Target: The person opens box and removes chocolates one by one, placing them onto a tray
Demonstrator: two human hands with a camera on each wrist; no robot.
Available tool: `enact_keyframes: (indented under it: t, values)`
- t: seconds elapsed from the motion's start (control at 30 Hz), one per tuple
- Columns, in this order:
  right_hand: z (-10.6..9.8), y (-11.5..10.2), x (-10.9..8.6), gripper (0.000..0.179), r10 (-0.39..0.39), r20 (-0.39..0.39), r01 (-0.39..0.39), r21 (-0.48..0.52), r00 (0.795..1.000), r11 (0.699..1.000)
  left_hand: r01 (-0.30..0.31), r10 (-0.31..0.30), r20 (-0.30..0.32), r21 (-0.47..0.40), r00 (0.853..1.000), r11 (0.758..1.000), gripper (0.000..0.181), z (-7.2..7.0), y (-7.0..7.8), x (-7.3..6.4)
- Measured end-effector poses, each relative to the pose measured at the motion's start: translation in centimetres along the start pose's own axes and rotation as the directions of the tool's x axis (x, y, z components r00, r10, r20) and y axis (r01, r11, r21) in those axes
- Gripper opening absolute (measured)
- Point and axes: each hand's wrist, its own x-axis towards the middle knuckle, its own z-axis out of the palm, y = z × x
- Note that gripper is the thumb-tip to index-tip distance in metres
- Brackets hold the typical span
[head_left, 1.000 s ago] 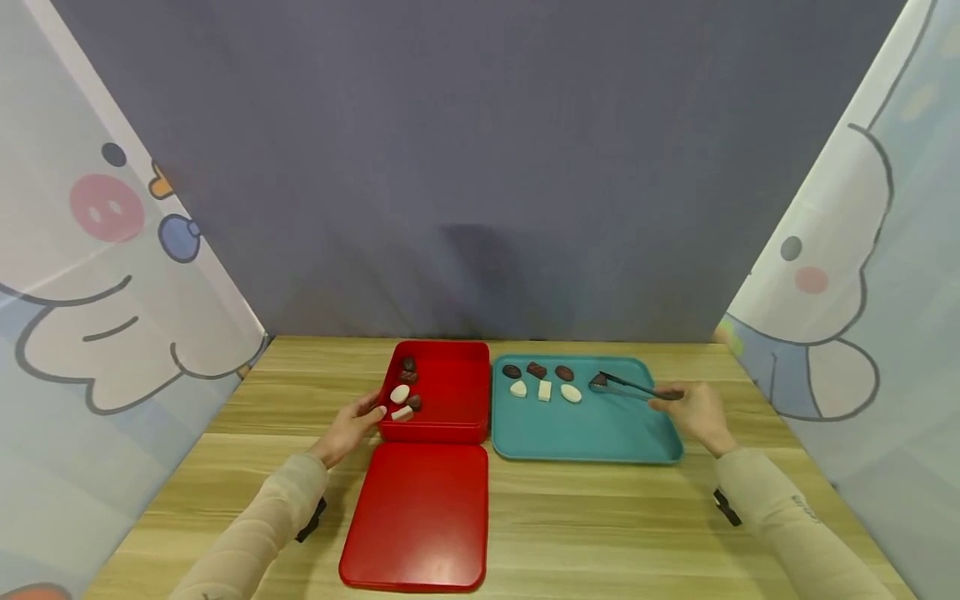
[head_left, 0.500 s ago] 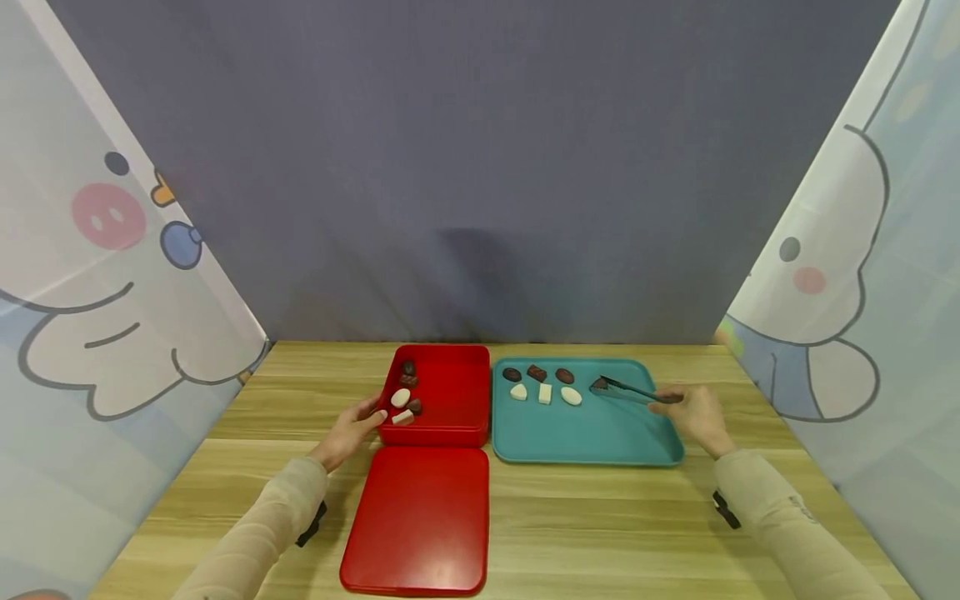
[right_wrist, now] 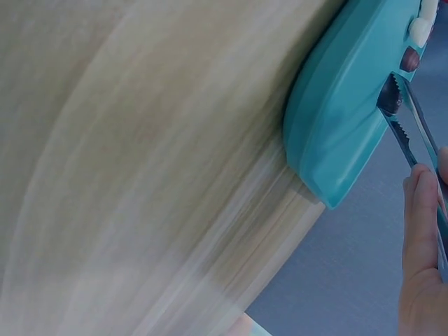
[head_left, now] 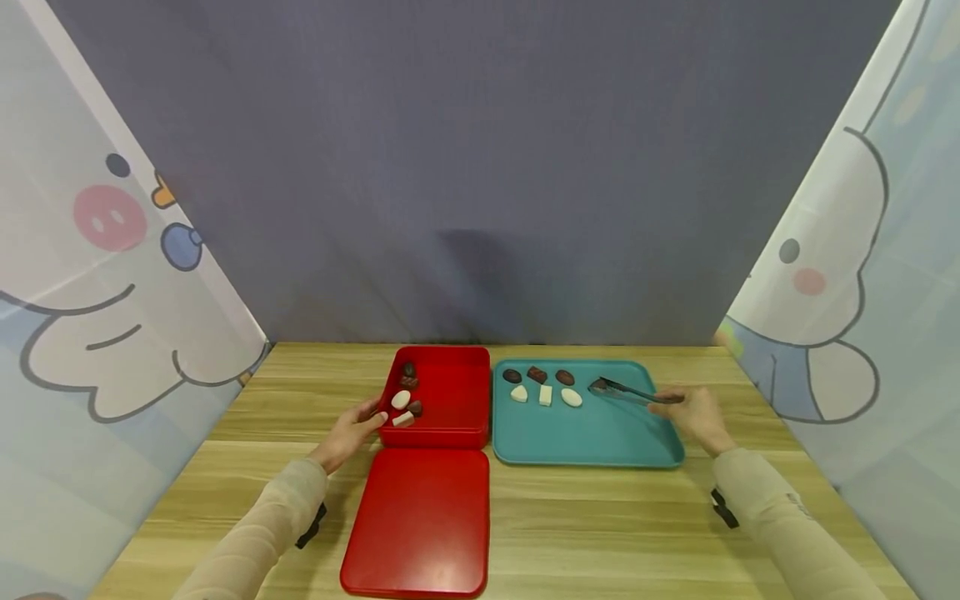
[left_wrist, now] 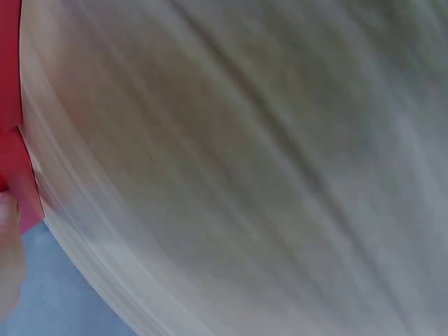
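My right hand [head_left: 696, 412] grips a pair of dark tongs [head_left: 636, 391] from the right side of the teal tray [head_left: 592, 437]. Near the tray's upper right, the tongs' toothed tips stand around a dark chocolate piece [right_wrist: 390, 96]; whether they squeeze it I cannot tell. My left hand [head_left: 351, 433] holds the front left wall of a red box [head_left: 435, 437], thumb over the rim. Inside the box's left part lie several chocolates, among them a white oval one [head_left: 401, 400] and a white bar [head_left: 402, 420].
On the tray, several chocolates form two rows, including a dark oval [head_left: 565, 377], a white oval [head_left: 572, 397] and a white block [head_left: 545, 395]. A red lid [head_left: 420, 525] lies flat before the box on the wooden table [head_left: 585, 533]. A grey curtain [head_left: 480, 167] rises behind.
The tongs' arms look a little closer together around the dark chocolate, which shows less now. Both hands stay in about the same place; the head view has tilted slightly.
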Motion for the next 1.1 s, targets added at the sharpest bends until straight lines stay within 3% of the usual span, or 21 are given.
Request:
enact_keyframes:
  t: [0.43,0.7,0.93,1.1]
  values:
    - [-0.1,0.3,0.0,0.043,0.019,0.006,-0.019,-0.03,1.0,0.999,-0.016,0.017,0.016,-0.009,1.0,1.0,0.058,0.3,0.0,0.0]
    - [-0.2,0.0,-0.1,0.056,0.064,0.007,-0.064,0.03,0.998,0.997,-0.016,0.016,0.011,-0.006,1.0,1.0,0.058,0.2,0.2,-0.1]
    - [0.1,-1.4,0.0,0.057,0.037,-0.032,-0.035,0.047,0.999,0.998,-0.004,0.004,0.003,0.004,1.0,1.0,0.059,0.1,0.3,0.0]
    - [0.7,-3.8,0.3,0.058,0.001,-0.016,0.001,0.073,1.0,0.997,0.003,-0.003,-0.003,0.008,1.0,1.0,0.058,0.1,0.3,-0.1]
